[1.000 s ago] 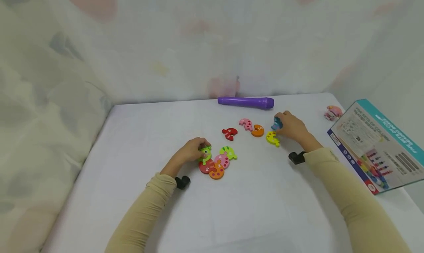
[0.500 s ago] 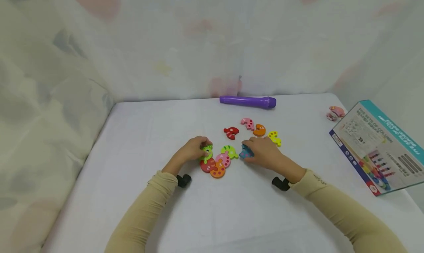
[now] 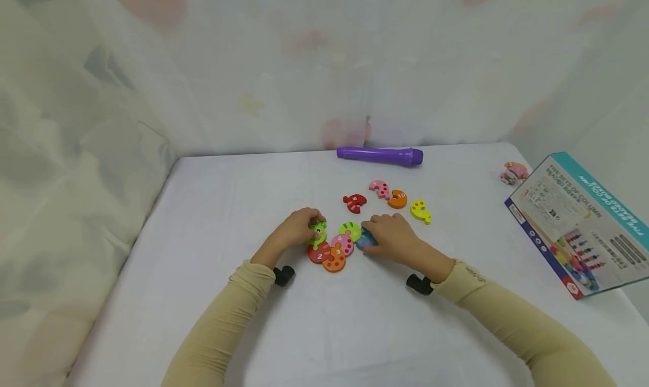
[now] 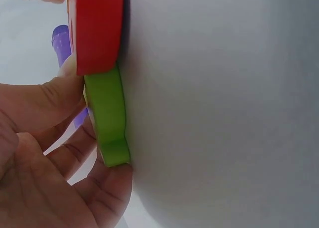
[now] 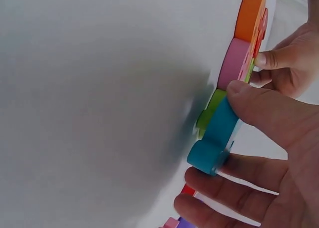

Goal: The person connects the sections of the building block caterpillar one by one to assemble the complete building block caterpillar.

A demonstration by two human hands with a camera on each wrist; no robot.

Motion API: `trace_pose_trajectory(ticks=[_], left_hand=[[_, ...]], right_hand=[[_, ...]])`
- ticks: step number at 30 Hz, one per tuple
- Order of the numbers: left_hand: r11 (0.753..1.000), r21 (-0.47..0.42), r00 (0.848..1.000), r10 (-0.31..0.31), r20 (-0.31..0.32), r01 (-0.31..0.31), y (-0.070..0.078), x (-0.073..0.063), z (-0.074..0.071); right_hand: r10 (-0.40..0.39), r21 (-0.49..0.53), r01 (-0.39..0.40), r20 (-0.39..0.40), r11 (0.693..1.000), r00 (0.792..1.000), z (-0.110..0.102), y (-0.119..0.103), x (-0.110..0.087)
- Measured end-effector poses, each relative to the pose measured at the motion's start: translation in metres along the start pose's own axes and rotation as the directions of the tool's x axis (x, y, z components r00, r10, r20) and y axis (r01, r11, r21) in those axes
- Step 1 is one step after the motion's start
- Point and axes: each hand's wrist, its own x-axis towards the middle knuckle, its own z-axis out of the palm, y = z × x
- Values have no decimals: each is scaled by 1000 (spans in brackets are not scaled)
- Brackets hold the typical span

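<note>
In the head view, my left hand (image 3: 298, 227) grips the green caterpillar-head puzzle piece (image 3: 318, 234) between thumb and fingers; it lies against the red piece marked 2 (image 3: 318, 253). An orange piece marked 3 (image 3: 334, 259), a pink one marked 4 (image 3: 342, 244) and a green striped piece (image 3: 350, 230) continue the linked row. My right hand (image 3: 395, 239) pinches a blue puzzle piece (image 5: 214, 140) right at the green striped piece's edge. The right wrist view shows its thumb on the near end and fingers at the knobbed end. The fingers partly cover the blue piece's face.
Behind the row lie loose pieces: red (image 3: 355, 204), pink (image 3: 379, 188), orange (image 3: 399, 199) and yellow (image 3: 419, 211). A purple toy microphone (image 3: 379, 156) rests near the back edge. A printed box (image 3: 583, 229) and small pink toy (image 3: 514, 173) stand at the right.
My right hand has brought the blue piece left and nearer, from beside the yellow piece to the end of the linked row. My left hand has kept its grip on the green head piece.
</note>
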Motion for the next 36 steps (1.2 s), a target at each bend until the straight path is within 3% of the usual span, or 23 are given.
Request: trace_pose_trajectory(ticks=[23,30,36], left_hand=[[1000,-21,1000,9,-3,-9,-4,1,1],[1000,-20,1000,1,-4,-1,-2,2,2],[998,63,1000,-7,-14,8,2,0,2]], right_hand=[[45,-49,-43,25,998,999,1,-9,5],[74,26,-76,66,997,995,6,-2,4],[77,107,-82,50,991,996,3,10,0]])
